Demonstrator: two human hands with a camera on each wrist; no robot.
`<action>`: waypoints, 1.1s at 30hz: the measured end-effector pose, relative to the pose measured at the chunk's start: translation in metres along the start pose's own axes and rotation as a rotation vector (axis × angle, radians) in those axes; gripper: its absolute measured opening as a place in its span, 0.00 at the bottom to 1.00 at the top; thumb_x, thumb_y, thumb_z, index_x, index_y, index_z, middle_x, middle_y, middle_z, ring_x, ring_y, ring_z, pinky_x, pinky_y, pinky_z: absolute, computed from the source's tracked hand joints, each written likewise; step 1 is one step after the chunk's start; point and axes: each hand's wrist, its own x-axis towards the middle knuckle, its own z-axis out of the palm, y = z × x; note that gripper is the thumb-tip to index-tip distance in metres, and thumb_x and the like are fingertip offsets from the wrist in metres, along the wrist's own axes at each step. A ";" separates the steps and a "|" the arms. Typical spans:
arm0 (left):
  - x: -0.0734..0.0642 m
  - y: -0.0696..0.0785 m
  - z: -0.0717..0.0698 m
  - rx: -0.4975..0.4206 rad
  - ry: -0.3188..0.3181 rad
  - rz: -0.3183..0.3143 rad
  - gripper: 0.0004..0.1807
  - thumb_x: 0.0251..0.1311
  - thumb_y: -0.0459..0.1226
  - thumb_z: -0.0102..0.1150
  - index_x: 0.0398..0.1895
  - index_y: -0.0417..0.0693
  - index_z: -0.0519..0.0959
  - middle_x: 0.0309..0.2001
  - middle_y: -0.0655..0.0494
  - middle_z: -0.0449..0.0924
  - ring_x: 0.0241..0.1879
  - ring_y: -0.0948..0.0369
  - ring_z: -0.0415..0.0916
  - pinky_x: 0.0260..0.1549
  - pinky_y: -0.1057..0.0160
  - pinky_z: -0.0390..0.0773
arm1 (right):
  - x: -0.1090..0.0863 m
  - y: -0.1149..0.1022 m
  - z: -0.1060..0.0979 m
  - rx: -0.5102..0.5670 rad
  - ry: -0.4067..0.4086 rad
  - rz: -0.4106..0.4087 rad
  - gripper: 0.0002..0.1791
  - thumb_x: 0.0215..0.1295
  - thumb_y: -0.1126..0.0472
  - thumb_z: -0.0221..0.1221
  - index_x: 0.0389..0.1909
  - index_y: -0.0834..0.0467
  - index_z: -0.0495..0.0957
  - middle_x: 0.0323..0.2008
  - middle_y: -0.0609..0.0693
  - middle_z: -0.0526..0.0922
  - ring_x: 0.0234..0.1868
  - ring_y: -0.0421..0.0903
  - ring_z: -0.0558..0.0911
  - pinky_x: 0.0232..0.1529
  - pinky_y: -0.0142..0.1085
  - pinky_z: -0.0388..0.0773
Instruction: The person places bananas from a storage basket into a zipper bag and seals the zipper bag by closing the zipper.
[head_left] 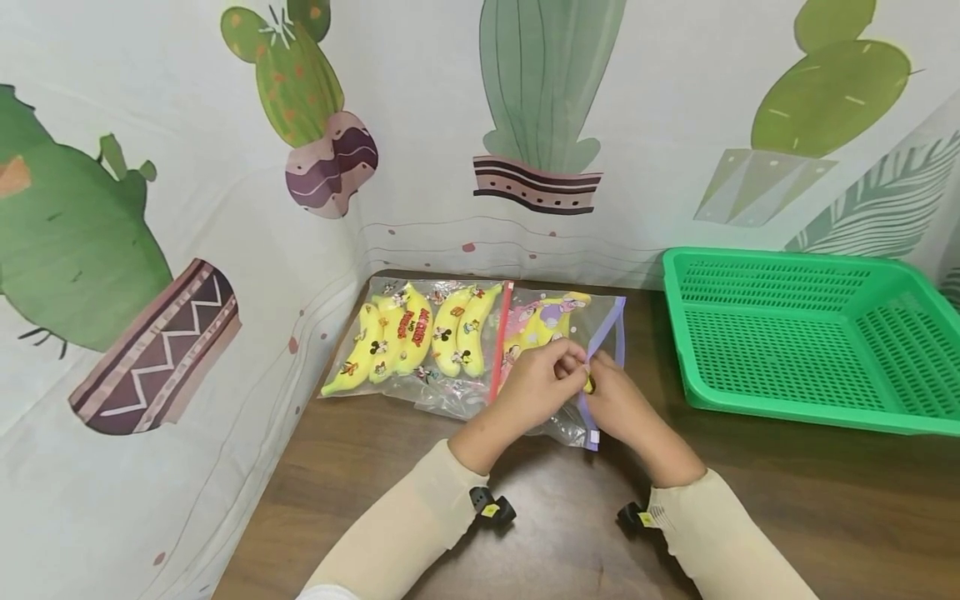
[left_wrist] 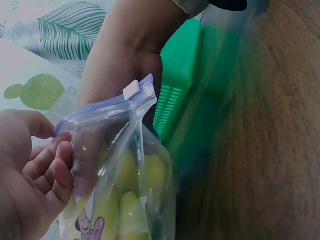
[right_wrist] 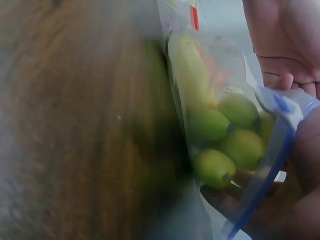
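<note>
A clear zip bag (head_left: 555, 421) with a purple zip edge (head_left: 606, 327) holds several yellow-green bananas (right_wrist: 243, 148). My left hand (head_left: 542, 379) pinches the purple edge between thumb and fingers. Past that edge, my right hand (head_left: 618, 398) reaches into the bag's mouth. Through the plastic, its fingers (left_wrist: 86, 167) look straight and lie against the bananas. A white slider (left_wrist: 131, 90) sits near one end of the zip. Left of this bag lies another clear bag (head_left: 450, 400), with a red zip edge (head_left: 501, 342) and several bananas (head_left: 412, 329) inside.
A green perforated basket (head_left: 678, 350) stands on the right of the brown wooden table (head_left: 555, 517). Behind the table and to its left hangs a white cloth (head_left: 420, 100) printed with cacti. Small black cameras (head_left: 491, 507) are worn on both wrists.
</note>
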 end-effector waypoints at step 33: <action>0.000 0.010 -0.007 0.018 0.077 0.009 0.04 0.64 0.37 0.61 0.39 0.49 0.82 0.29 0.60 0.84 0.27 0.71 0.76 0.28 0.73 0.78 | -0.018 -0.013 -0.066 0.172 -0.497 -0.189 0.14 0.71 0.67 0.52 0.46 0.51 0.83 0.38 0.42 0.85 0.41 0.37 0.80 0.45 0.32 0.78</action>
